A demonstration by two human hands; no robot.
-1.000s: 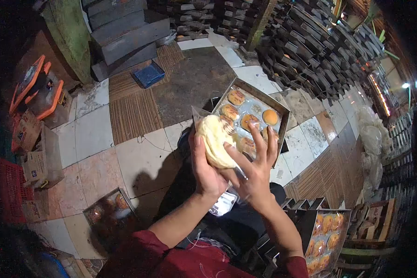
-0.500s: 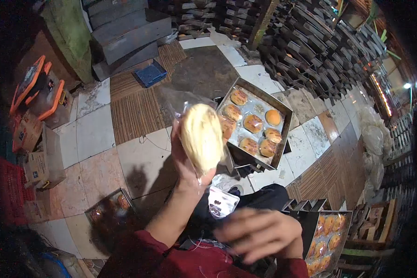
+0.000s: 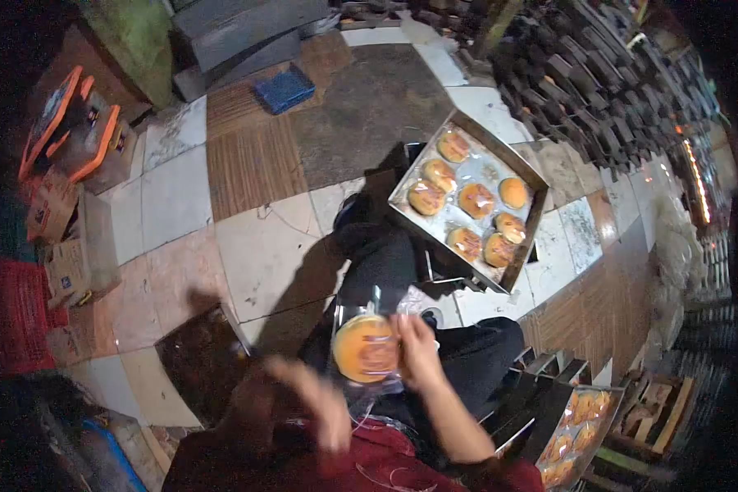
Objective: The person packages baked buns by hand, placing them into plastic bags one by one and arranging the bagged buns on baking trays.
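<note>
A round bun [image 3: 367,349], golden with a darker brown patch on top, is in a clear plastic bag over my lap. My right hand [image 3: 419,354] pinches the bag at the bun's right side, fingertips right at its edge. To the left of the bun is my left hand [image 3: 320,406], smeared by motion, with its fingers pointing up and to the left. Nothing shows in it, and the blur hides how its fingers are set. Behind the bun, a pale plastic packet [image 3: 418,302] shows in part on my lap.
Ahead on the right stands a metal tray [image 3: 488,172] with several bagged buns. Another tray [image 3: 578,439] of buns is at my lower right, and a dark tray [image 3: 197,361] lies on the left. A blue basket [image 3: 284,88], orange-lidded boxes [image 3: 98,143] and a red crate [image 3: 12,312] stand farther off.
The bun has come down toward my lap and now shows its golden top instead of its pale underside. It has passed from my left hand to my right; my left hand has moved down.
</note>
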